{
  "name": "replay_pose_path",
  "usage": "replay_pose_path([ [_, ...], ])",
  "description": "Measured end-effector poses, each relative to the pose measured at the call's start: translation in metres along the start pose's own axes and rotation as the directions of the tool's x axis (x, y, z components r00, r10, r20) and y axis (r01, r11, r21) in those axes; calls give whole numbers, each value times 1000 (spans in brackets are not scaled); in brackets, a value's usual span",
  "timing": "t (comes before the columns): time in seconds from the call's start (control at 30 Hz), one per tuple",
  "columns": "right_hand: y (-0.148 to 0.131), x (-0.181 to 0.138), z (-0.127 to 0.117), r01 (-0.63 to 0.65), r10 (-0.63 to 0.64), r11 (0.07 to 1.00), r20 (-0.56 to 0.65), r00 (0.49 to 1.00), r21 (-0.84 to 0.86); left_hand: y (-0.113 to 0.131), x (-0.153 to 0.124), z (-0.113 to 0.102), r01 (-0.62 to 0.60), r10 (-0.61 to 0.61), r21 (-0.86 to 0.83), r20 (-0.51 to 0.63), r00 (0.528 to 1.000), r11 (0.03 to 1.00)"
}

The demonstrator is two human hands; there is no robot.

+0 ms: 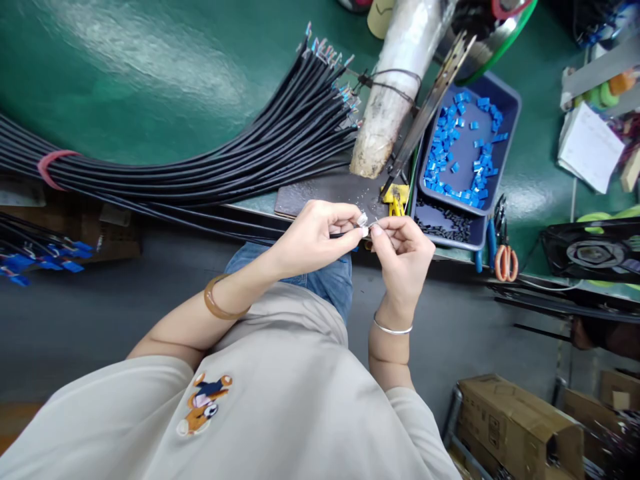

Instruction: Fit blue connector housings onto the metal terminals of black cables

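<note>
My left hand [323, 233] is closed around the end of a black cable [255, 230], its thumb and fingers pinched near the stripped tip. Pale wrapping shows on the left thumb and a fingertip. Close against it, my right hand [403, 250] pinches thin wires [373, 225] that come out of the cable end. Both hands meet just over the table's front edge. Behind them a large bundle of black cables [220, 170] lies on the table, its far ends stripped to coloured wires. A yellow tool part [397, 198] stands just beyond my right hand.
A grey bin [510, 120] holds small blue connectors [450, 130]; below it another tray holds small black pieces [445, 223]. Orange-handled scissors [506, 262] hang at the table edge. A plastic-wrapped post [395, 87] and metal bar [425, 113] rise ahead. A cardboard box [515, 420] stands low right.
</note>
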State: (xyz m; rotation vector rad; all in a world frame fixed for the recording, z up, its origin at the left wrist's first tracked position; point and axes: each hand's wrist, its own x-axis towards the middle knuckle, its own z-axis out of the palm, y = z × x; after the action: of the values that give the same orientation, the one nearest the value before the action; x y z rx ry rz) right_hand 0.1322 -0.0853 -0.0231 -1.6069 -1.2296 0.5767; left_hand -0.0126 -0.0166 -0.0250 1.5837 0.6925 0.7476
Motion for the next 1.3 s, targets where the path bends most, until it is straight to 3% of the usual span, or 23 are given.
replay_pose_path([
  [0.13, 1, 4, -1, -13, 15, 998, -40, 999, 55, -2, 0, 0, -8, 8, -21, 2, 1000, 1000],
  [0.23, 1, -1, -2, 87, -94, 995, -148, 985, -50, -2, -1, 1, 28, -28, -38, -13, 1000, 999],
  [0.3, 1, -6, -3, 190, -218, 964, -146, 965, -186, -2, 0, 1, 42, -43, -56, -9, 999, 998],
  [0.37, 3, -10, -5, 312, -353, 891, -72, 933, -330, -1, 0, 1, 49, -50, -83, -5, 999, 995],
  [0.5, 10, -11, -10, 511, -566, 688, 59, 822, -515, -1, 2, 0, 83, -82, -167, 9, 997, 983],
  [0.6, 15, -9, -13, 568, -640, 575, 109, 761, -589, -2, 3, -2, 121, -119, -233, 25, 993, 965],
  [0.67, 17, -8, -14, 578, -645, 549, 134, 752, -603, -3, 2, -3, 132, -132, -240, 16, 991, 962],
  [0.77, 15, -10, -14, 545, -604, 633, 90, 792, -550, -3, 1, -2, 114, -121, -211, -19, 993, 971],
  [0.9, 9, -12, -10, 425, -498, 852, -225, 837, -304, -1, -1, 2, 56, -66, -130, -74, 995, 990],
  [1.0, 7, -11, -9, 390, -421, 907, -339, 841, -156, -1, 0, 3, 29, -39, -97, -98, 994, 995],
  [1.17, 8, -6, -11, 379, -414, 901, -160, 896, -211, -3, 1, 3, 9, -18, -103, -94, 995, 995],
  [1.3, 10, -4, -8, 395, -414, 884, -30, 910, -249, -5, 3, 5, 5, -18, -107, -121, 992, 994],
])
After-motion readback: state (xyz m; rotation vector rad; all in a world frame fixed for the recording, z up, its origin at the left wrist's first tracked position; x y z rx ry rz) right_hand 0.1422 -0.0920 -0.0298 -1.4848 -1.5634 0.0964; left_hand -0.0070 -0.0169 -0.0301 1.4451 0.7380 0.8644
